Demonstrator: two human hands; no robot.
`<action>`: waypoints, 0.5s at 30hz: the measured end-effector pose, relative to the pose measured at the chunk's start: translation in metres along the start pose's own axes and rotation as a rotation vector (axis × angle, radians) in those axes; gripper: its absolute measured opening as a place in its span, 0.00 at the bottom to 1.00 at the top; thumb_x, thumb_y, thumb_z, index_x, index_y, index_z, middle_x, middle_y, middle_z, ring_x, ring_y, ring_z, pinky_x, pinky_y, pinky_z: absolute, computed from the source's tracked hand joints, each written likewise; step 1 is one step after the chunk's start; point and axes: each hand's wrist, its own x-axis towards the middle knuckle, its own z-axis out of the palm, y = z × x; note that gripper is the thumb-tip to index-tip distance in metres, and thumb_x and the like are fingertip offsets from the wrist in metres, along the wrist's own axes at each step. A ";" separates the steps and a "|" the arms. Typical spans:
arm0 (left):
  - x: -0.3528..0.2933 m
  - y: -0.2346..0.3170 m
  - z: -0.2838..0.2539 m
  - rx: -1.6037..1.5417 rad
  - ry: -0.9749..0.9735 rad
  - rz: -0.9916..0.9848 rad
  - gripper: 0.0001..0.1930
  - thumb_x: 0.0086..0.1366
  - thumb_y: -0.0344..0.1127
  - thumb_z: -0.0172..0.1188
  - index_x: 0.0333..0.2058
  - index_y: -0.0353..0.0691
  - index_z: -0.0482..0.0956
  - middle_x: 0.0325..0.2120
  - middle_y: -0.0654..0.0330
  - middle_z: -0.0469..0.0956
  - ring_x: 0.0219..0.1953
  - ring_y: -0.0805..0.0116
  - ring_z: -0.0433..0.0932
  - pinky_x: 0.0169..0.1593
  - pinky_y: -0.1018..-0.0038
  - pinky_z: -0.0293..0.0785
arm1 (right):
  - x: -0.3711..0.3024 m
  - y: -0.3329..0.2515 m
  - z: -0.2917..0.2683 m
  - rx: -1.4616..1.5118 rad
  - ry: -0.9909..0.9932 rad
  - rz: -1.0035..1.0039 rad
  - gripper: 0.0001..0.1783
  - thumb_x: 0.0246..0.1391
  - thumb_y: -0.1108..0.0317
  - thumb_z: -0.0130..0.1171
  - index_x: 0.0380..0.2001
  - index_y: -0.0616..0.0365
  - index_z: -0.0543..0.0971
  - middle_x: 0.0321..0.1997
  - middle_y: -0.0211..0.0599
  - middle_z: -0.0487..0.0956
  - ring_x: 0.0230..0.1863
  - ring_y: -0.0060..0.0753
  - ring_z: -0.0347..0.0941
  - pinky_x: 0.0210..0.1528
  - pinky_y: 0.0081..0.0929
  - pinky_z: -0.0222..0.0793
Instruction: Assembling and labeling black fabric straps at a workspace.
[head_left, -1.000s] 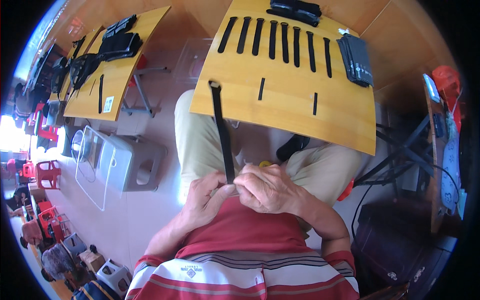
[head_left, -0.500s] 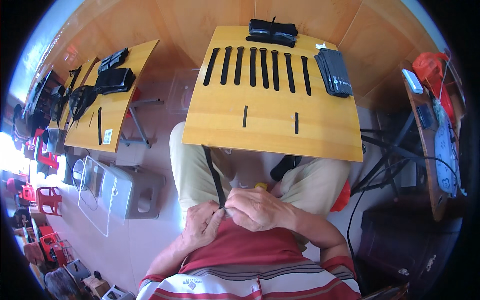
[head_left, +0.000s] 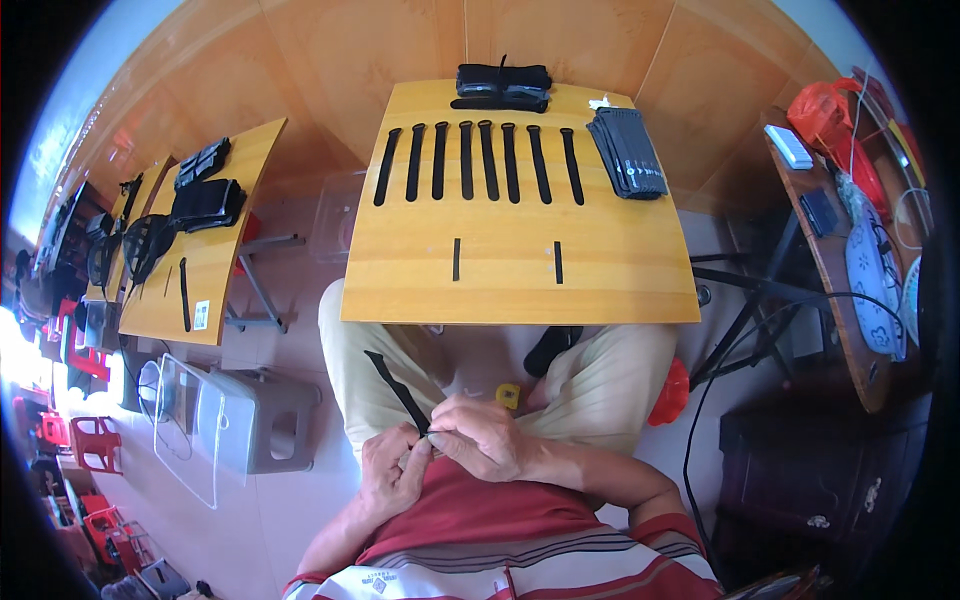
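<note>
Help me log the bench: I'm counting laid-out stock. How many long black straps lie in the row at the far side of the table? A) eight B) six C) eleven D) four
A: the row of long black straps on the table shows eight side by side, apart from the two short pieces nearer the person.
</note>
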 end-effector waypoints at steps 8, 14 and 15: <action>-0.023 0.016 -0.041 -0.147 -0.205 0.006 0.07 0.60 0.23 0.58 0.23 0.35 0.74 0.18 0.56 0.72 0.20 0.62 0.74 0.26 0.69 0.67 | 0.018 0.019 -0.092 0.269 0.673 0.263 0.05 0.65 0.73 0.52 0.38 0.63 0.76 0.38 0.38 0.76 0.29 0.26 0.75 0.32 0.24 0.76; -0.067 -0.009 -0.101 -0.379 -0.078 -0.232 0.10 0.65 0.31 0.58 0.25 0.36 0.75 0.20 0.57 0.76 0.22 0.67 0.76 0.28 0.72 0.69 | -0.008 -0.016 -0.243 -0.026 1.021 0.008 0.09 0.67 0.66 0.55 0.41 0.61 0.75 0.28 0.34 0.77 0.27 0.24 0.75 0.31 0.24 0.76; -0.076 -0.017 -0.108 -0.508 0.071 -0.361 0.11 0.67 0.34 0.58 0.26 0.37 0.76 0.20 0.57 0.77 0.23 0.68 0.77 0.28 0.72 0.70 | -0.015 -0.022 -0.265 0.040 1.235 -0.029 0.08 0.67 0.66 0.55 0.41 0.60 0.75 0.30 0.35 0.78 0.29 0.24 0.76 0.32 0.24 0.79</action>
